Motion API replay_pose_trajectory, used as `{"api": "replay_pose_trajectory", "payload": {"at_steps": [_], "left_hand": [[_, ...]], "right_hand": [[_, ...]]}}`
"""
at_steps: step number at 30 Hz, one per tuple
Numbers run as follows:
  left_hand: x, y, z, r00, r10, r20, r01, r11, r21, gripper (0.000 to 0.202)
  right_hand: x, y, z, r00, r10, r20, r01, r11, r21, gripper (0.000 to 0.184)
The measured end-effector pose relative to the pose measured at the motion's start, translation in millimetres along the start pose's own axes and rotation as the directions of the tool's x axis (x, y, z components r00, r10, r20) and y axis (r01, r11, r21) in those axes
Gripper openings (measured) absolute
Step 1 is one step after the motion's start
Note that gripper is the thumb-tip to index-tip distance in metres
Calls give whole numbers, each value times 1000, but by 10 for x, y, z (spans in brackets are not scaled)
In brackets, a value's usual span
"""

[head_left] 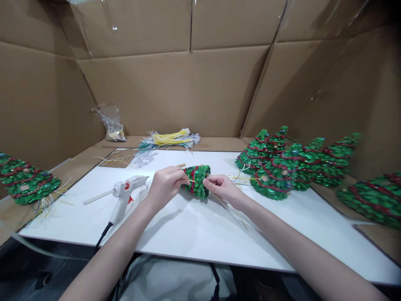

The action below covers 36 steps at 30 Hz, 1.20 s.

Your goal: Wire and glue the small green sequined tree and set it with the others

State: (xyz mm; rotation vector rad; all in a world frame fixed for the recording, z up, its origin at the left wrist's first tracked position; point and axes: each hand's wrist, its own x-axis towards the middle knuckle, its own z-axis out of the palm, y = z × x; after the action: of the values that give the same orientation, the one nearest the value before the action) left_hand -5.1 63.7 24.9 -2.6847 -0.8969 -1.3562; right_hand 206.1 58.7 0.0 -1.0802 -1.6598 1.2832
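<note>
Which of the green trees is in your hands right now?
The small tree at the middle of the white board, held between left hand and right hand; the others lie untouched at the sides.

Even, fairly bright overhead light; we read the white bench [194, 234] as the brightest surface, close to washed out around the glue gun [125, 196]. Soft shadows fall toward us from both forearms and from the glue gun, so the source sits above and beyond it. Clear tape on the cardboard wall [175, 92] far behind the glue gun catches thin streaks of glare. We note dim corners and a dark lower edge. Straight wall seams bow outward at the sides: wide-angle distortion. The sequined trees [282, 167] right of the glue gun sparkle and look slightly soft; the centre is sharp.
</note>
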Motion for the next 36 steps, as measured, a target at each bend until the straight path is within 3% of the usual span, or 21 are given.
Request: {"api": "replay_pose_trajectory", "payload": {"at_steps": [6,17,28,36], "left_hand": [[-2,43,35,1000,-9,-27,10,1000,18,18],[19,47,146,998,-41,41,41,999,8,20],[15,31,-1,978,-165,127,177,981,-84,4],[37,78,-27,964,-172,202,179,984,-16,11]], "right_hand": [[-4,-31,39,1000,6,-18,-6,1000,6,58],[-2,-43,93,998,52,-35,-48,993,105,56],[-7,-57,66,993,114,-29,-108,982,153,54],[3,-7,4,996,91,-14,-85,971,223,30]]}}
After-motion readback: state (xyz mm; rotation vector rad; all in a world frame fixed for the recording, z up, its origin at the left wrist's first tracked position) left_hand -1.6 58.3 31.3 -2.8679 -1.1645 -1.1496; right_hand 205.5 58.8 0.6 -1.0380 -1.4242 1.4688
